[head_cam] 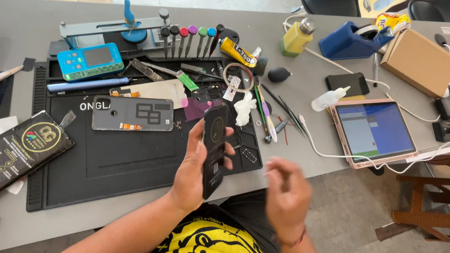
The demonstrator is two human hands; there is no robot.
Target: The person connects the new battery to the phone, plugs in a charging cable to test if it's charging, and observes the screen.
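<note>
Over the near edge of the grey worktop (24,25), the left hand (192,167) rises with its forearm coming up from the lower left, palm turned toward the right. Its fingers (229,149) are clamped around a dark phone body (214,150), held upright and edge-on above the front right corner of the black repair mat (120,161); the thumb lies along the near side and the fingertips curl over the far edge.

Just to the right, and apart from the phone, the right hand (285,193) hangs above the worktop's edge, blurred. Its fingers appear loosely curled, thumb and forefinger drawn toward each other; whether they pinch anything I cannot tell. A thin band circles that wrist.

On the mat behind the phone lies a grey phone back panel (133,114), flat, with a row of coloured-capped screwdrivers (189,38) standing further back. A pink-cased tablet (373,132) with a lit screen lies well to the right, off the mat.
</note>
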